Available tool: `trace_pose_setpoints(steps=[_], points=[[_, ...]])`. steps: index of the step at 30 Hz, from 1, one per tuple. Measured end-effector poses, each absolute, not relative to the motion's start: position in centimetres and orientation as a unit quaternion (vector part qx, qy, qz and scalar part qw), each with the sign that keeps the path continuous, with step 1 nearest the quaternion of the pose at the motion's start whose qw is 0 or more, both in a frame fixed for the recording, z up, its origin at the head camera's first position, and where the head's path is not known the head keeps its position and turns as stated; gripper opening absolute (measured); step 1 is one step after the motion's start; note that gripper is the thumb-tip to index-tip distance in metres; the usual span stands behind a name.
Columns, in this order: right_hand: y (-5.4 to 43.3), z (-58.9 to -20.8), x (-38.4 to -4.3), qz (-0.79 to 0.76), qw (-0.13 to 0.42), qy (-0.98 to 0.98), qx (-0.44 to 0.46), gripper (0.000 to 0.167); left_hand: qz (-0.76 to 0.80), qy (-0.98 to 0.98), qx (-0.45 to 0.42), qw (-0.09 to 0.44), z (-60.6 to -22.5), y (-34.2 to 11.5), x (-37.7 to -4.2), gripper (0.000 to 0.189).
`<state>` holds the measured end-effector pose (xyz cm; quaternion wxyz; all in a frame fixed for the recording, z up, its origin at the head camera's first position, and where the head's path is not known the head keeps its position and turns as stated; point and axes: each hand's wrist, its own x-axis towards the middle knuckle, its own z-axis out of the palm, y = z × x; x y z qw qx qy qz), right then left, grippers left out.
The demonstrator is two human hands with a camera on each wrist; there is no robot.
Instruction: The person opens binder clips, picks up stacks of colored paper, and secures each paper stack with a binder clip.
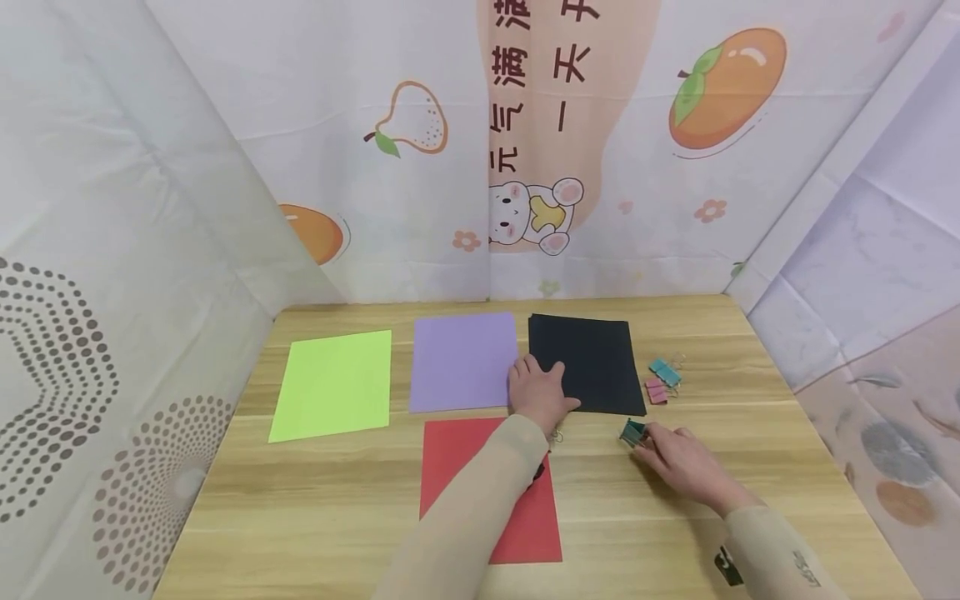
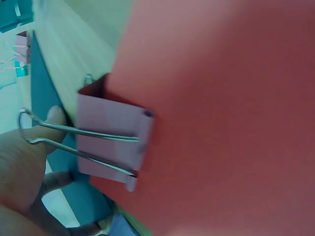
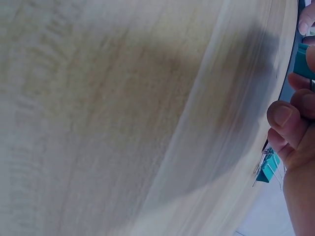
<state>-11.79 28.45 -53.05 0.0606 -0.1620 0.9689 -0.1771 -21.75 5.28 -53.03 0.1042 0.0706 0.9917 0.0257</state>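
My left hand (image 1: 538, 396) rests with spread fingers on the left part of a stack of black paper squares (image 1: 592, 358). Its fingertips lie near the edge of a purple paper square (image 1: 463, 362). Between finger and thumb, my right hand (image 1: 686, 467) pinches a green binder clip (image 1: 632, 432) just off the black stack's near right corner. In the left wrist view, a pink binder clip (image 2: 110, 137) grips the corner of a red paper square (image 2: 221, 123). The left sleeve hides part of that red paper in the head view.
Right of the black stack lie a blue binder clip (image 1: 666, 372) and a pink binder clip (image 1: 656, 392). A yellow-green paper square (image 1: 333, 383) lies at the left of the wooden table (image 1: 315, 517). Printed curtains (image 1: 420, 200) stand behind and beside the table.
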Motion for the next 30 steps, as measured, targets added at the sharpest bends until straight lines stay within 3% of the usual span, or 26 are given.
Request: trace_pose_setpoints(steps=[10, 16, 23, 30], points=[[28.8, -53.2, -11.6, -0.181, 0.074, 0.969, -0.153, 0.020, 0.042, 0.987, 0.030, 0.152, -53.0, 5.9, -22.8, 0.097], [29.1, -53.3, -11.4, -0.189, 0.078, 0.967, -0.149, 0.021, 0.054, 0.987, 0.027, 0.146, -53.0, 6.0, -23.4, 0.095], [29.4, -53.4, -11.2, -0.194, 0.071, 0.967, -0.150, 0.021, 0.074, 0.984, 0.011, 0.164, -52.5, 5.8, -23.8, 0.109], [29.9, -53.6, -11.0, -0.197, 0.064, 0.967, -0.149, 0.020, 0.093, 0.979, -0.005, 0.179, -53.0, 5.9, -24.4, 0.110]])
